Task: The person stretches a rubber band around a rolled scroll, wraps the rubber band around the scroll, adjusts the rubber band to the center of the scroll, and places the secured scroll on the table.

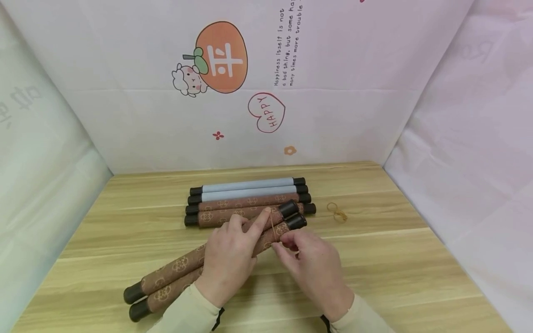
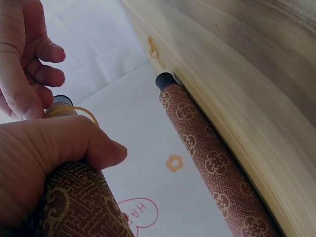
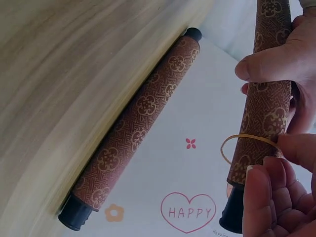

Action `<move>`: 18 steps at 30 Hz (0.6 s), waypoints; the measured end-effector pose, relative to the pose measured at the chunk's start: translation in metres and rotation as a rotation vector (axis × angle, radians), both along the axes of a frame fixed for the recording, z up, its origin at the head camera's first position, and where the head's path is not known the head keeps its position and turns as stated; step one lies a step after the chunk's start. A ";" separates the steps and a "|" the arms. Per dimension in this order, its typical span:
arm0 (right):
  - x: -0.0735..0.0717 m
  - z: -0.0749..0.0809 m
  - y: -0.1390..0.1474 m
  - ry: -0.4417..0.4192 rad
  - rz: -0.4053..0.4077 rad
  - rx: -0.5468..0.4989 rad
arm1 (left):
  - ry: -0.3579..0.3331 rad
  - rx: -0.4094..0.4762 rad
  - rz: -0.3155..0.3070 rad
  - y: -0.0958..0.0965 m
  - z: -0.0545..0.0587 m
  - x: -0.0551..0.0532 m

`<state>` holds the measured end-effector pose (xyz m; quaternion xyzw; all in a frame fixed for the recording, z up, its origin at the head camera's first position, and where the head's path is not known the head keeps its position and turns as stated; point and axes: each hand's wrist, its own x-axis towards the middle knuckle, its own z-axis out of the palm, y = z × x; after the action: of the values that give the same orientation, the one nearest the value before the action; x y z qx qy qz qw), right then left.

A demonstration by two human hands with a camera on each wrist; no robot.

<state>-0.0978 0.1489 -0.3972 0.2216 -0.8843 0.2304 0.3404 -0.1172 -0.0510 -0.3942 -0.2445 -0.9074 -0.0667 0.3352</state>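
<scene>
Two brown scrolls point(image 1: 179, 264) with gold flower patterns and black end knobs lie side by side, slanting from lower left to upper right. My left hand point(image 1: 229, 254) grips both from above, nearer their right ends, its index finger pointing toward the knobs. A thin yellow-brown rubber band point(image 1: 273, 225) crosses the pair close to those knobs. With thumb and fingertips, my right hand point(image 1: 314, 266) pinches the band at the near side. In the right wrist view the rubber band point(image 3: 254, 138) bows out beyond the scroll's far edge.
Behind the held pair, two light blue scrolls point(image 1: 250, 188) and two brown scrolls point(image 1: 233, 213) lie in a row; the right ends of the held pair overlap this row in the head view. Loose rubber bands point(image 1: 340, 214) lie to the right. White printed cloth point(image 1: 333, 115) walls the wooden table point(image 1: 395, 277).
</scene>
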 end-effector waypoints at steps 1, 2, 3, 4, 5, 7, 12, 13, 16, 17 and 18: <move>0.000 0.000 -0.001 0.012 -0.006 0.011 | 0.004 0.000 0.006 0.001 0.000 0.000; 0.000 0.000 -0.001 0.022 -0.010 0.020 | 0.008 -0.001 0.011 0.001 -0.001 0.000; 0.000 0.001 -0.001 0.031 -0.015 0.028 | 0.014 0.000 0.016 0.001 -0.001 0.000; 0.000 0.001 -0.002 0.041 -0.016 0.035 | 0.019 -0.001 0.019 0.002 -0.002 0.000; -0.001 0.001 -0.002 0.050 -0.018 0.040 | 0.022 -0.002 0.021 0.002 -0.002 0.000; -0.001 0.001 -0.003 0.074 -0.018 0.047 | 0.027 -0.002 0.021 0.003 -0.003 0.000; -0.002 0.001 -0.003 0.115 -0.005 0.038 | 0.028 -0.005 0.021 0.005 -0.003 0.000; -0.003 0.001 -0.003 0.121 0.000 0.030 | 0.029 -0.006 0.021 0.005 -0.003 0.000; -0.004 0.003 -0.003 0.141 0.026 -0.004 | 0.028 -0.002 0.020 0.005 -0.005 0.001; -0.005 0.004 -0.003 0.141 0.040 -0.022 | 0.028 0.001 0.018 0.005 -0.005 0.001; -0.005 0.005 -0.002 0.134 0.055 -0.045 | 0.028 0.002 0.018 0.005 -0.006 0.001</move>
<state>-0.1032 0.1464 -0.3920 0.2531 -0.8476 0.2443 0.3973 -0.1158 -0.0456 -0.4002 -0.2369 -0.9047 -0.0613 0.3487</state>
